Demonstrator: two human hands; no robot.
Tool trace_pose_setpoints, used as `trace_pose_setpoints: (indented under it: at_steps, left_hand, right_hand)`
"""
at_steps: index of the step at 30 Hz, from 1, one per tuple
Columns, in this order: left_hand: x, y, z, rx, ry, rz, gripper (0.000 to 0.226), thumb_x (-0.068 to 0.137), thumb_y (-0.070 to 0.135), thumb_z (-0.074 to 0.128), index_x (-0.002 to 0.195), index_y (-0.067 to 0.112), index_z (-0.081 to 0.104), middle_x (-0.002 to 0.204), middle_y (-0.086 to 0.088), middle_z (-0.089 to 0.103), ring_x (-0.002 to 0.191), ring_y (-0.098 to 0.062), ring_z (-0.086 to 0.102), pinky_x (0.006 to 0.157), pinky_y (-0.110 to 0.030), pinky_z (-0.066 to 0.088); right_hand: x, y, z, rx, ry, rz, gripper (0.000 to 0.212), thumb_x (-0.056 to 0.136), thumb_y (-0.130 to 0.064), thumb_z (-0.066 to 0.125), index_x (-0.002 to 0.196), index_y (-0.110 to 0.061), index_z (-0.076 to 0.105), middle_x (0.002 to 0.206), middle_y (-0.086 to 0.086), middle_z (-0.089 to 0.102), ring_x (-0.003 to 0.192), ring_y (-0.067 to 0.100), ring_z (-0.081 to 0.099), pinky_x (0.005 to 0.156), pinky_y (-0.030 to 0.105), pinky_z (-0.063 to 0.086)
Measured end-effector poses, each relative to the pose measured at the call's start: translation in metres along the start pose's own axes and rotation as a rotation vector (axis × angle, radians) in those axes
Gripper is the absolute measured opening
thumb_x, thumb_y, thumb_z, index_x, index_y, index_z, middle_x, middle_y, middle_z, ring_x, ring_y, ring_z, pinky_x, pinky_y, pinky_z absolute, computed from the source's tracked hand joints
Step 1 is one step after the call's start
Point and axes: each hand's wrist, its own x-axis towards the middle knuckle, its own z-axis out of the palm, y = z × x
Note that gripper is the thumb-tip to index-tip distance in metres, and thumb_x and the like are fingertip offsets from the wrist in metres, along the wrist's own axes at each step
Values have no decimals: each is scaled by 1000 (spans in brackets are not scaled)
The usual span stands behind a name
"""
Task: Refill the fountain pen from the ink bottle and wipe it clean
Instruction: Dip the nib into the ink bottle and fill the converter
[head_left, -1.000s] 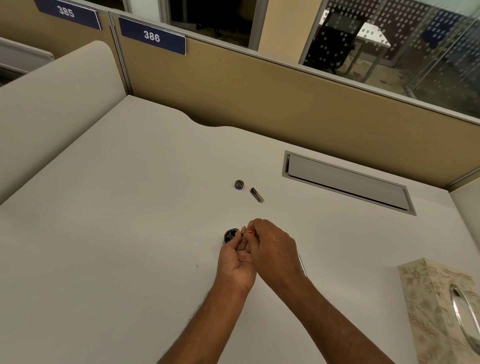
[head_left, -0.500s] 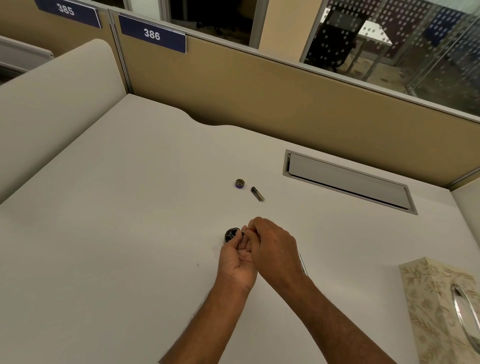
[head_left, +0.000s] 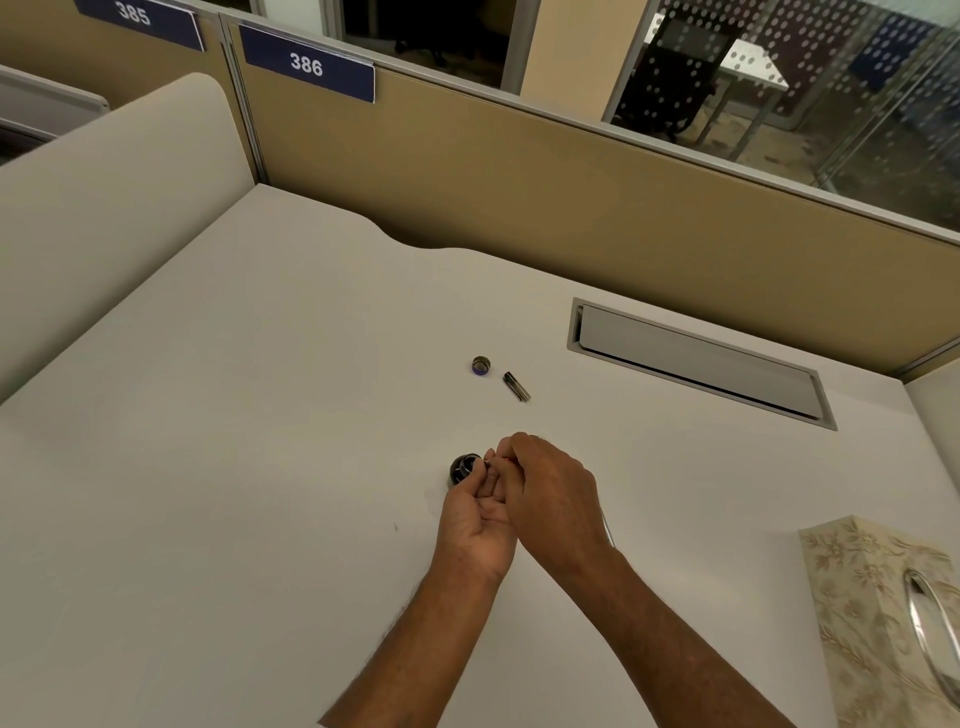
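Observation:
A small dark ink bottle (head_left: 464, 469) stands uncapped on the white desk (head_left: 260, 467). My left hand (head_left: 475, 514) lies palm up just right of it, fingertips at the bottle's rim. My right hand (head_left: 550, 499) comes over from the right. Both hands pinch the fountain pen part (head_left: 501, 460) between their fingertips; only a red sliver of it shows. The bottle's cap (head_left: 481, 365) and a short dark pen piece (head_left: 516, 386) lie farther back. A thin silver pen piece (head_left: 608, 530) pokes out from under my right wrist.
A floral tissue box (head_left: 878, 597) stands at the right front edge of the desk. A grey cable hatch (head_left: 696, 358) is set into the desk at the back right. Tan partition walls (head_left: 519, 171) close off the back, and a cream panel bounds the left.
Both hands have stayed at the ink bottle, with only small finger movements around the pen part. The rest of the desk is unchanged.

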Motion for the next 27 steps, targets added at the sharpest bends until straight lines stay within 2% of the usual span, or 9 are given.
trace_pose_setpoints:
  at_steps: [4, 6, 9, 11, 14, 17, 20, 23, 27]
  left_hand:
    - [2, 0, -1, 19, -10, -1, 27, 106, 16, 49, 107, -4, 67, 82, -20, 80, 67, -27, 80, 55, -38, 65]
    - [2, 0, -2, 16, -16, -1, 28, 106, 15, 49, 105, -4, 68, 83, -20, 80, 68, -28, 80, 53, -38, 65]
    - [1, 0, -2, 16, -21, 4, 27, 106, 14, 50, 106, -5, 68, 85, -22, 80, 70, -30, 80, 54, -38, 65]
    - [0, 0, -1, -2, -16, 13, 25, 106, 13, 50, 106, -5, 67, 82, -22, 80, 68, -29, 80, 51, -37, 63]
    - [0, 0, 0, -22, -14, 10, 24, 106, 13, 49, 106, -5, 66, 78, -21, 79, 64, -27, 79, 47, -34, 62]
    - [-1, -1, 1, 3, -9, 5, 26, 107, 15, 49, 113, -5, 65, 79, -21, 79, 64, -26, 80, 49, -35, 63]
    - [-2, -1, 1, 6, -8, -1, 27, 107, 15, 49, 111, -6, 66, 77, -20, 79, 62, -26, 79, 49, -35, 63]
    - [-3, -1, 0, 16, -2, -3, 28, 107, 16, 49, 115, -5, 65, 78, -19, 79, 62, -25, 79, 51, -35, 64]
    - [-2, -1, -2, 17, 5, -6, 29, 106, 17, 50, 123, -2, 65, 91, -18, 77, 67, -26, 79, 53, -34, 65]
  right_hand:
    - [1, -2, 0, -16, 66, 2, 33, 94, -17, 70, 66, -21, 51, 58, -14, 43, 49, 8, 41, 45, 20, 32]
    - [1, -1, 0, -17, 62, 18, 35, 94, -21, 69, 68, -24, 47, 59, -14, 44, 50, 7, 42, 46, 18, 28]
    - [-1, 0, -2, 2, -10, 35, 20, 98, -29, 61, 81, -20, 62, 71, -10, 62, 61, 10, 57, 53, 26, 47]
    - [-1, 0, -5, 12, -42, 18, 14, 100, -24, 58, 90, -18, 66, 81, -5, 68, 69, 13, 63, 62, 34, 56]
    - [0, -2, -6, 11, -38, 12, 17, 100, -18, 57, 86, -14, 65, 77, -1, 68, 66, 16, 62, 62, 39, 56]
    - [0, -4, -3, -1, -2, 19, 22, 100, -19, 59, 79, -12, 62, 69, 0, 65, 58, 16, 58, 54, 35, 53]
    - [0, -6, -1, -2, 17, 22, 23, 99, -18, 59, 77, -13, 60, 66, -1, 64, 55, 14, 54, 52, 31, 48]
    - [0, -6, 0, 2, 16, 24, 21, 99, -19, 59, 79, -13, 61, 68, -1, 64, 57, 14, 55, 53, 33, 51]
    - [-2, -4, 3, 45, -5, 20, 18, 99, -17, 57, 82, -12, 61, 77, 1, 64, 69, 19, 59, 61, 40, 55]
